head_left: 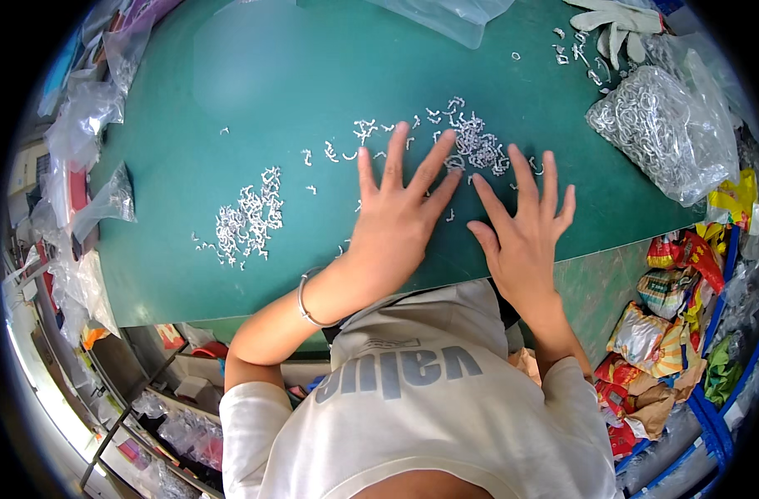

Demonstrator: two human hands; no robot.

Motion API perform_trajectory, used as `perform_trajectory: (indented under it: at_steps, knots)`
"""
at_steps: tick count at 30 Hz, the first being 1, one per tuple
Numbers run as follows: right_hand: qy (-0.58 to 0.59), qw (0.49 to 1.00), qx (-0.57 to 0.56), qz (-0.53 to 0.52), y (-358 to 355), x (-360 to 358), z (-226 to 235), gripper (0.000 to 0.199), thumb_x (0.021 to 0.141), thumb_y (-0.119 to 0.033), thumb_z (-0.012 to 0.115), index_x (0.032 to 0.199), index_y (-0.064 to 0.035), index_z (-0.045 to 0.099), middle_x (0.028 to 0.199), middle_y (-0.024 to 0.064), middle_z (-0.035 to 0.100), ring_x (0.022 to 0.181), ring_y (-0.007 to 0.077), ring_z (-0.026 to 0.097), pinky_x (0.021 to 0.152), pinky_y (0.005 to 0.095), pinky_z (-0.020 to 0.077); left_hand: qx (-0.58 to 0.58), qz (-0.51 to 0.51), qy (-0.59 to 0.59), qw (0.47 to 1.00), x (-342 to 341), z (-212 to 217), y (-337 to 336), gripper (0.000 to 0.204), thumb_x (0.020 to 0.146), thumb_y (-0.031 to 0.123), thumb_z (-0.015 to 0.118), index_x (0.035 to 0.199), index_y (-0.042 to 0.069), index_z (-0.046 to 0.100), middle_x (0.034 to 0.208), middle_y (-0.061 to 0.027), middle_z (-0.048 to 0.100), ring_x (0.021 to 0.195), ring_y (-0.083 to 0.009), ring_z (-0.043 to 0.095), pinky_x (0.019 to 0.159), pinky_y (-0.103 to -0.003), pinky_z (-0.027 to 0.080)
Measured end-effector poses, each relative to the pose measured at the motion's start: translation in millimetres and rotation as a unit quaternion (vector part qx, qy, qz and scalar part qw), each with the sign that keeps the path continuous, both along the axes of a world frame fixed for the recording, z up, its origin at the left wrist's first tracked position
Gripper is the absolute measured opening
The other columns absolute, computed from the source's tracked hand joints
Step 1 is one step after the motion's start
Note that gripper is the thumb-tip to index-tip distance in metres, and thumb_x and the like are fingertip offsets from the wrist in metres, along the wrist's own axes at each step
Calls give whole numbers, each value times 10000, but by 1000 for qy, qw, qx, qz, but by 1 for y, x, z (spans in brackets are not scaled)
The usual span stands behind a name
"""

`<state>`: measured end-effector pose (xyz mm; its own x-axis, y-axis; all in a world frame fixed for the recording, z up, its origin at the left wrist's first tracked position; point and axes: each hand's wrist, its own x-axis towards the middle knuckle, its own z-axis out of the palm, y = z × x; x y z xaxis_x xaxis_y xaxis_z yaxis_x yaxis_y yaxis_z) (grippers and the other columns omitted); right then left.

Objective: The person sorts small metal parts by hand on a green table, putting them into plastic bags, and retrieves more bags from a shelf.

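Note:
Small curved silvery metal pieces lie loose on the green tabletop (pixel 255 91). One pile of metal pieces (pixel 477 145) sits just beyond my hands, and a second pile of metal pieces (pixel 249 218) is off to the left. My left hand (pixel 400 208) is spread out, its fingertips reaching in among scattered pieces at the near pile's left side. To the right, my right hand (pixel 525 220) has its fingers apart, close to that pile's lower right edge. Neither hand holds anything that I can make out. Whether the fingertips press on single pieces is hard to tell.
At the right edge of the table stands a clear plastic bag (pixel 666 133) full of silvery rings. Beyond it are a white work glove (pixel 619 23) and a few loose metal bits (pixel 579 50). Plastic bags (pixel 88 125) line the left edge; colourful packages (pixel 645 333) sit below right.

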<state>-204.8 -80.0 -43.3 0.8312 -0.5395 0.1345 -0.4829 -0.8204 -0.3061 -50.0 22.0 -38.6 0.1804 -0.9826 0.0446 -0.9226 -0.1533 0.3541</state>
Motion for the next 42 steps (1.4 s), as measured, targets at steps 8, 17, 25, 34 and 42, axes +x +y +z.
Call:
perform_trajectory:
  at_steps: [8,17,25,34,42]
  knots:
    - [-48,995,78,31,8,-7,2,428,860,-347,634,1260,-193,613,1508,150,321,1393,465,213,1013,698,137,5,31,37,999,15,13,16,671,654,-173,515,1259,102,612,1548,-125,248,1410,-489,163,1053,-728,169]
    - [26,996,82,38,13,-20,11,467,797,-315,692,1240,-184,626,1517,132,310,1395,465,204,1014,699,150,-55,69,40,995,19,8,21,443,733,-60,638,1164,37,620,1400,-161,374,1309,-430,317,1032,-622,270]
    - [-17,984,128,121,28,-5,4,479,759,-352,723,1213,-220,643,1511,130,325,1394,444,234,1023,679,157,-124,66,62,988,26,-11,-13,205,750,42,733,939,95,676,928,-59,516,922,-264,497,789,-382,335]
    - [-180,959,217,29,-3,2,8,322,865,-185,658,1164,-64,660,1307,128,543,1278,361,437,1053,471,288,6,197,705,681,45,13,-1,161,914,86,644,1038,-9,682,931,-37,651,786,-81,580,684,-211,468]
    - [-293,899,326,5,3,26,11,160,782,-56,728,929,-42,666,1104,93,631,1157,314,541,971,408,385,55,159,903,396,31,10,10,233,958,155,594,1098,-26,638,925,-39,619,844,-97,575,733,-242,502]
